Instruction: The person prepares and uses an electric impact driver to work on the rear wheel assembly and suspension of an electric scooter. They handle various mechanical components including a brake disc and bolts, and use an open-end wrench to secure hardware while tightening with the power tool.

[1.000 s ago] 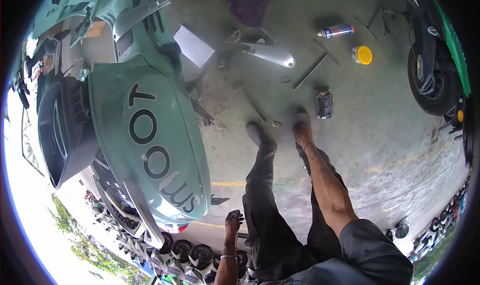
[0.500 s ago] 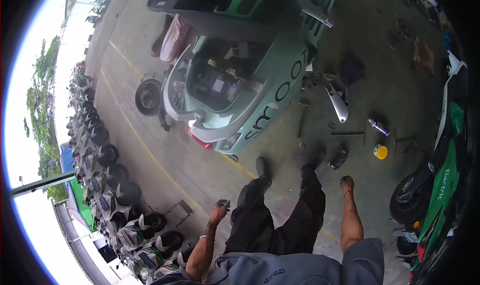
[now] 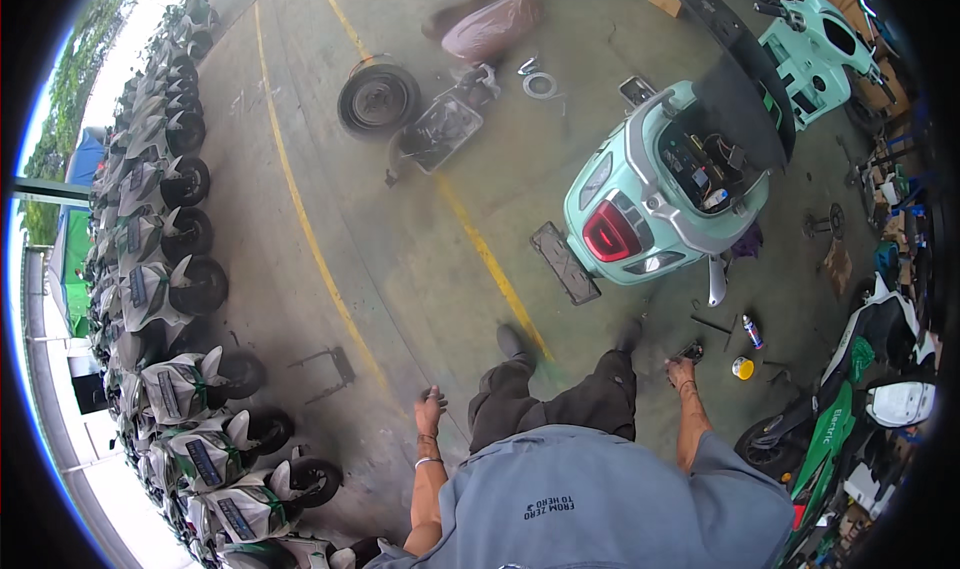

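Observation:
My left hand [image 3: 430, 405] hangs beside my left leg, fingers apart and holding nothing. My right hand [image 3: 681, 371] is low beside my right leg, overlapping a dark object [image 3: 688, 352]; I cannot tell whether it holds this or passes above it. Ahead, slightly right, stands a mint-green scooter [image 3: 590, 194] with red tail lamp, raised black cover and open compartment full of parts. A dark plate bracket [image 3: 564, 262] sticks out at its rear. Right of my feet lie a spray can [image 3: 752, 331], a yellow-lidded tub [image 3: 742, 367] and a metal rod tool [image 3: 712, 322].
Rows of parked scooters [image 3: 170, 379] line the left. A loose wheel [image 3: 378, 100], metal tray [image 3: 445, 129], wrapped seat [image 3: 488, 29] and hose coil [image 3: 539, 86] lie ahead. A green-and-black scooter [image 3: 835, 429], mint body panel [image 3: 810, 59] and piled parts fill the right.
My view has swung left and widened, so the mint scooter now sits at the right, seen from behind. My right hand has come back from near my foot to beside my leg.

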The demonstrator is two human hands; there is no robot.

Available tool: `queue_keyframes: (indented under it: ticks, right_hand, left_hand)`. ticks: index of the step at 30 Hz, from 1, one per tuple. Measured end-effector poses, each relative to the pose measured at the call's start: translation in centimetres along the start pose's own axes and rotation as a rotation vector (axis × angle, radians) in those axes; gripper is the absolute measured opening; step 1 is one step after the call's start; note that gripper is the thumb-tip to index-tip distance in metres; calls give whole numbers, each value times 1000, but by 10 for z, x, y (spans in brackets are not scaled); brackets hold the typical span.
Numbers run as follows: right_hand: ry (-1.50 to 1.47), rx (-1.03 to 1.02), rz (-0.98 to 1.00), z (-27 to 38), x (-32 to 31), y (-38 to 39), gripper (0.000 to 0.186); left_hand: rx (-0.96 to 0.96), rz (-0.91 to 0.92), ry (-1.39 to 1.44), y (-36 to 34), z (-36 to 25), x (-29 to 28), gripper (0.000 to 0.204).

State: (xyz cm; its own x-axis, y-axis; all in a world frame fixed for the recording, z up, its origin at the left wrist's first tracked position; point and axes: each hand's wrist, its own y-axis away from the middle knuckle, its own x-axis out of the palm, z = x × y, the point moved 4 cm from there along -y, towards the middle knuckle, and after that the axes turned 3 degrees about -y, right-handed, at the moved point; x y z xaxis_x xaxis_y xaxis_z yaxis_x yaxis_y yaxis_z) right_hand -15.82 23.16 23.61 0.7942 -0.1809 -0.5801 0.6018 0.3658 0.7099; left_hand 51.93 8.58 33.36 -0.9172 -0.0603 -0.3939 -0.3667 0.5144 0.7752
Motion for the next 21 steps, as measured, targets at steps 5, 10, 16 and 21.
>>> queue_keyframes:
  ticks: [5, 10, 16, 21]
  right_hand:
    - [10, -103, 269, 196, 127, 113, 32]
    - [-20, -119, 308, 276, 178, 137, 36]
    - [-73, 215, 191, 291, 217, 107, 26]
    - [-31, 252, 274, 379, 262, 74, 26]
  left_hand:
    - [-216, -221, 105, -38, 32, -136, 46]
    - [-310, -115, 97, -100, 13, -160, 47]
    - [-209, 61, -16, -179, -130, -109, 48]
    - [-40, 94, -69, -236, -292, -98, 50]
